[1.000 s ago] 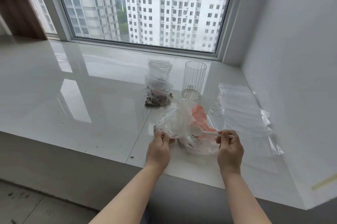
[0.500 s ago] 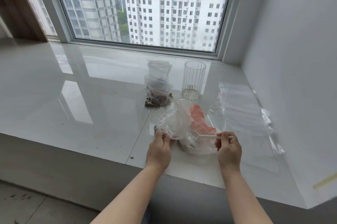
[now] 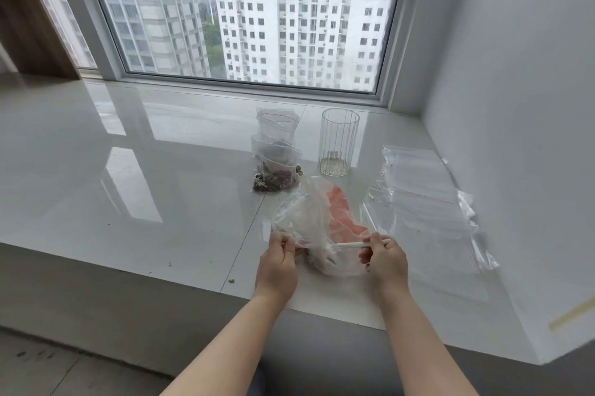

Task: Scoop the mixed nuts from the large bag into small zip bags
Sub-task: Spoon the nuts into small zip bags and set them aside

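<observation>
A large clear plastic bag (image 3: pixel 317 221) with an orange-red patch lies on the white sill in front of me, a few nuts showing at its bottom. My left hand (image 3: pixel 278 262) pinches the bag's left rim. My right hand (image 3: pixel 384 263) grips the handle of a white spoon (image 3: pixel 357 245), whose bowl end reaches into the bag. Behind the bag stand several small zip bags (image 3: pixel 277 157), the nearest holding mixed nuts. A stack of flat unfilled zip bags (image 3: pixel 421 192) lies to the right.
A clear ribbed glass cup (image 3: pixel 338 142) stands behind the large bag, right of the filled zip bags. The white wall (image 3: pixel 515 105) rises close on the right. The sill's front edge (image 3: pixel 193 286) runs just below my hands. Crumbs lie near that edge.
My right hand has pushed the spoon lower and deeper into the large bag. The left hand keeps its hold on the rim, and the bag has sagged a little.
</observation>
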